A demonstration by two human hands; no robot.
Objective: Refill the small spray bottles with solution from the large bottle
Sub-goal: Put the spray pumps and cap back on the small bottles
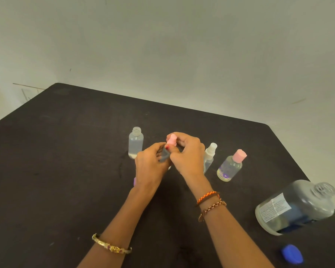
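At the middle of the dark table (66, 151), my left hand (152, 164) grips the body of a small clear bottle (165, 154). My right hand (188, 151) pinches that bottle's pink spray top (171, 141). An uncapped small bottle (135, 142) stands to the left. To the right stand a small bottle with a white sprayer (210, 154) and a flower-printed bottle with a pink cap (230, 166). The large clear bottle (296, 206) stands open at the right, and its blue cap (292, 253) lies in front of it.
A small purple object (135, 181) peeks out from under my left wrist. The table's far edge runs along a pale wall (162, 45), and its right edge passes close behind the large bottle.
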